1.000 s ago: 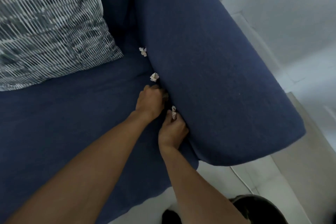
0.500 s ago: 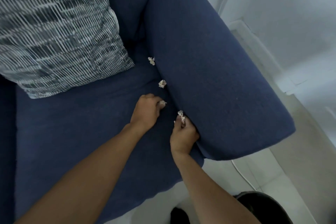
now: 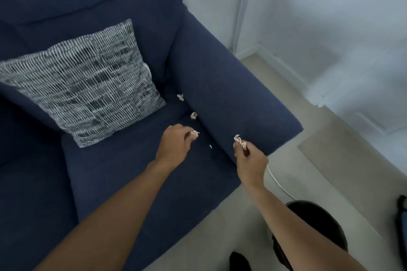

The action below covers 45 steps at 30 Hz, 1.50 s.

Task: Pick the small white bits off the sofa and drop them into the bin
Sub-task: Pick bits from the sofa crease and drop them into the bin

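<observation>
On the dark blue sofa [image 3: 123,174], small white bits lie along the crease by the right armrest: one far bit [image 3: 180,97], one nearer bit [image 3: 193,115], and a tiny fleck [image 3: 210,146] on the seat. My left hand [image 3: 175,145] hovers over the seat, pinching a white bit [image 3: 195,132] in its fingertips. My right hand [image 3: 251,160] is raised in front of the armrest's end, holding crumpled white bits [image 3: 239,140]. The black bin [image 3: 317,229] stands on the floor at lower right, partly hidden by my right forearm.
A grey-and-white patterned cushion [image 3: 88,88] leans at the back of the seat. The armrest [image 3: 231,92] borders the seat on the right. A white cable [image 3: 278,185] runs over the beige floor. A dark object [image 3: 402,224] sits at the right edge.
The view has pulled back and up. Both hands have lifted away from the crease with bits pinched; my right hand has moved right, off the seat edge. A tiny fleck now shows on the seat.
</observation>
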Tool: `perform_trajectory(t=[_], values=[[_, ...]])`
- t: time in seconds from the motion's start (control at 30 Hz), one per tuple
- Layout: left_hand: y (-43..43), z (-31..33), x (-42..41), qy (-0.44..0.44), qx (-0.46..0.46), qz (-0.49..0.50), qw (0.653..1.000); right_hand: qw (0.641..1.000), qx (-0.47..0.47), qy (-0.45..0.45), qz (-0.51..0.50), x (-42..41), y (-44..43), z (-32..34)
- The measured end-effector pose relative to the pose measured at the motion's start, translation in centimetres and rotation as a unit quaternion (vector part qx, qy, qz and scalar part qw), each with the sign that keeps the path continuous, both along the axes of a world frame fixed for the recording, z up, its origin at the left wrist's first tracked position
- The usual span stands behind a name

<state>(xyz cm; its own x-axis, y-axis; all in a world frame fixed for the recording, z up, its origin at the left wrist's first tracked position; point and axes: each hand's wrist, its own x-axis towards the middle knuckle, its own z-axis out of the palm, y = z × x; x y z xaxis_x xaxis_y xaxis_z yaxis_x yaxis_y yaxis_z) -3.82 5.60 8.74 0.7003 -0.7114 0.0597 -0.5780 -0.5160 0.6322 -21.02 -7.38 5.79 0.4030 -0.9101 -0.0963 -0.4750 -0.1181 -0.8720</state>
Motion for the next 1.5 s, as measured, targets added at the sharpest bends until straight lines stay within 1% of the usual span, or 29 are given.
perform_trajectory(t=[0.17, 0.3, 0.43, 0.5, 0.57, 0.63, 0.77, 0.9, 1.03, 1.1, 1.2, 1.27, 1.4, 1.47, 1.5], values=[[-1.1, 1.9, -2.9, -0.012, -0.018, -0.028, 0.999, 0.999, -0.035, -0.011, -0.019, -4.5, -0.9, 2.5], [-3.8, 1.8, -7.4, 0.011, -0.017, -0.051, 0.998, 0.998, -0.051, 0.01, -0.034, -9.5, -2.4, 3.6], [-7.3, 0.4, -13.2, 0.029, -0.009, -0.099, 0.995, 0.996, -0.026, 0.044, -0.069, -15.9, -3.9, 3.7], [-9.1, -0.7, -16.2, 0.038, -0.001, -0.125, 0.991, 0.995, 0.005, 0.062, -0.083, -19.2, -4.5, 3.4], [-10.9, -1.9, -19.5, 0.049, 0.01, -0.156, 0.987, 0.992, 0.019, 0.074, -0.097, -22.9, -5.0, 2.7], [-12.5, -3.2, -23.0, 0.053, 0.019, -0.189, 0.98, 0.99, 0.005, 0.086, -0.115, -26.7, -5.5, 1.4], [-14.7, -5.9, -29.1, 0.067, 0.036, -0.241, 0.968, 0.979, -0.001, 0.145, -0.145, -33.0, -6.3, -2.4], [-15.9, -8.8, -34.1, 0.092, 0.055, -0.277, 0.955, 0.969, 0.02, 0.184, -0.162, -37.8, -6.5, -5.1], [-16.2, -11.1, -37.0, 0.097, 0.081, -0.3, 0.945, 0.966, 0.042, 0.184, -0.178, -40.6, -6.4, -7.3], [-16.4, -11.9, -37.8, 0.093, 0.091, -0.314, 0.94, 0.963, 0.068, 0.189, -0.177, -41.4, -6.3, -7.9], [-16.7, -12.3, -38.5, 0.091, 0.098, -0.326, 0.936, 0.955, 0.131, 0.229, -0.136, -42.1, -6.2, -8.5], [-16.9, -12.4, -38.9, 0.084, 0.1, -0.332, 0.934, 0.945, 0.176, 0.244, -0.129, -42.5, -6.0, -8.6], [-17.1, -12.5, -39.7, 0.081, 0.128, -0.335, 0.93, 0.944, 0.158, 0.262, -0.126, -43.0, -5.5, -8.8], [-17.0, -12.3, -40.1, 0.074, 0.161, -0.34, 0.923, 0.945, 0.148, 0.26, -0.13, -43.3, -5.3, -8.8], [-17.0, -12.2, -40.2, 0.055, 0.187, -0.347, 0.917, 0.945, 0.146, 0.26, -0.133, -43.4, -5.3, -8.8]])
